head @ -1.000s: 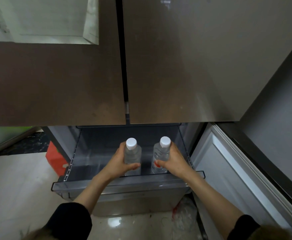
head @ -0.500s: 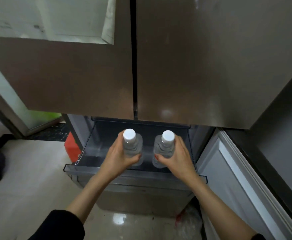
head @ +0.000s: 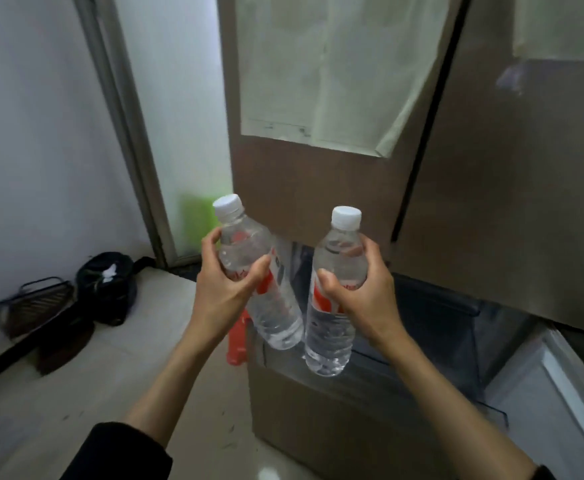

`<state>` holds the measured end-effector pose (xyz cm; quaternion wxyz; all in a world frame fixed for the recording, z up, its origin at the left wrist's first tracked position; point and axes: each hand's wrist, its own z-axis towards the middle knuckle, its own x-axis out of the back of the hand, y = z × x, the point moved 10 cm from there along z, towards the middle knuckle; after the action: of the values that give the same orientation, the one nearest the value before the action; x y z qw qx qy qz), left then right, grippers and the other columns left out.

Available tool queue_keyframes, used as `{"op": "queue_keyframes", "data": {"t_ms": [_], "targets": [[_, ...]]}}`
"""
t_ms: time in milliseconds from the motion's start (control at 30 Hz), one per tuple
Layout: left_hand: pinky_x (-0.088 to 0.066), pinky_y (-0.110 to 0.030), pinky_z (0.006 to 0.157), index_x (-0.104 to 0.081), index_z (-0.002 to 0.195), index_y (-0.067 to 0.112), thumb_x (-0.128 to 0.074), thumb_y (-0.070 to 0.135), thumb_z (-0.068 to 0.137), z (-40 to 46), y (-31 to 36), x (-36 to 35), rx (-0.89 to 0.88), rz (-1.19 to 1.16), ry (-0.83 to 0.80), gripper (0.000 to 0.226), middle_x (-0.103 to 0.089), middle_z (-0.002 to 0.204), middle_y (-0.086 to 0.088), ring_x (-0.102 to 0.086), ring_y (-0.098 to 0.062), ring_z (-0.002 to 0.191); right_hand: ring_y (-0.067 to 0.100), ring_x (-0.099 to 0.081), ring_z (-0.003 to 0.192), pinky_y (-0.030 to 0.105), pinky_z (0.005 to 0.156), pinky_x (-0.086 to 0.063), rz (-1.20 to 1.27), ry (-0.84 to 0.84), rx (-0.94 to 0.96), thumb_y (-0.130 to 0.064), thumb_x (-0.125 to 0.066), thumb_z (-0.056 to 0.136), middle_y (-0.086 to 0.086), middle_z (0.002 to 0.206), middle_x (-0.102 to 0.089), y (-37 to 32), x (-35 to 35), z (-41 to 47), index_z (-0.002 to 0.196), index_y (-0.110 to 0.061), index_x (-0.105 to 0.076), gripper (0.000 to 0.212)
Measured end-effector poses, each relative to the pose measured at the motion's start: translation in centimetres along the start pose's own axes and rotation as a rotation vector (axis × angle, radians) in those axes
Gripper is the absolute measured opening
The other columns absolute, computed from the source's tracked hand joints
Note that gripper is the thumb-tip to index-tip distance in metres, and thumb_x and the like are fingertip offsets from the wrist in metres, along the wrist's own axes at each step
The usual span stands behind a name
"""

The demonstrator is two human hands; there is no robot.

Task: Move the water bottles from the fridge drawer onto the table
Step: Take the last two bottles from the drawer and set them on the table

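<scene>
Two clear water bottles with white caps and red-and-white labels are held up in the air in front of the fridge. My left hand (head: 226, 285) grips the left bottle (head: 276, 317) around its upper body; this bottle tilts with its cap to the left. My right hand (head: 359, 299) grips the right bottle (head: 328, 344), which is nearly upright. Both bottles hang above the left end of the open fridge drawer (head: 432, 317), whose inside is dark. No table is in view.
The brown fridge doors (head: 318, 181) rise right behind the bottles, with a pale sheet stuck on. A red stool (head: 236, 344) stands by the fridge's left side. On the floor at left lie a black bag (head: 106, 289) and a dark basket (head: 37, 306), near a frosted glass door (head: 179, 133).
Both hands have lifted the bottles up and out of the drawer. The view has swung left, bringing the floor, bag and glass door into sight.
</scene>
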<state>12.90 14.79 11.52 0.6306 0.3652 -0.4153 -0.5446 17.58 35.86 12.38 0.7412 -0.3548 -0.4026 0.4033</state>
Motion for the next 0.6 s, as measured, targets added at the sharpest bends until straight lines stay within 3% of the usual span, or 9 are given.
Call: {"op": "queue_keyframes", "data": {"t_ms": [100,200,333,433,600], "targets": [[-0.052,-0.020,0.079,-0.038,0.122,0.034,-0.071,0.057,0.063,-1.9,-0.3,7.6,-0.004,0.084,0.114,0.072,-0.056,0.101,0.027,-0.060,0.015,0.088,0.010,-0.055,0.107,0.041,0.090,-0.052,0.007,-0.122,0.032,-0.055,-0.062,0.062,-0.012,0.116,-0.052,-2.2,-7.3,-1.0,0.123,-0.039,-0.039,0.067],[-0.049,-0.013,0.073,-0.041,0.115,0.040,-0.060,0.061,0.059,-4.7,-1.6,16.1,0.027,0.164,0.215,0.063,-0.058,0.097,0.028,-0.059,0.016,0.084,0.014,-0.056,0.109,0.044,0.093,-0.051,0.032,-0.215,0.040,-0.057,-0.061,0.062,-0.005,0.121,-0.055,-4.6,-14.9,-2.9,0.130,-0.031,-0.040,0.076],[-0.050,-0.022,0.079,-0.044,0.116,0.039,-0.060,0.061,0.059,-8.7,-3.1,28.2,0.085,0.257,0.339,0.063,-0.059,0.097,0.029,-0.059,0.015,0.086,0.011,-0.057,0.103,0.043,0.092,-0.050,0.065,-0.307,0.086,-0.050,-0.064,0.065,-0.008,0.114,-0.058,-9.3,-25.4,-6.1,0.122,-0.033,-0.046,0.063],[-0.047,-0.018,0.077,-0.042,0.115,0.040,-0.060,0.061,0.059,-11.7,-3.4,36.8,0.110,0.330,0.397,0.063,-0.057,0.098,0.028,-0.056,0.018,0.087,0.013,-0.056,0.107,0.039,0.096,-0.047,0.089,-0.398,0.141,-0.051,-0.063,0.062,-0.002,0.118,-0.059,-13.6,-33.9,-8.8,0.126,-0.023,-0.049,0.071],[-0.047,-0.015,0.080,-0.041,0.118,0.036,-0.065,0.057,0.060,-16.5,-3.5,49.7,0.165,0.431,0.530,0.066,-0.056,0.100,0.029,-0.054,0.021,0.089,0.015,-0.057,0.107,0.040,0.095,-0.048,0.165,-0.573,0.187,-0.051,-0.064,0.062,-0.002,0.118,-0.059,-19.6,-47.0,-13.1,0.128,-0.022,-0.048,0.074]]}}
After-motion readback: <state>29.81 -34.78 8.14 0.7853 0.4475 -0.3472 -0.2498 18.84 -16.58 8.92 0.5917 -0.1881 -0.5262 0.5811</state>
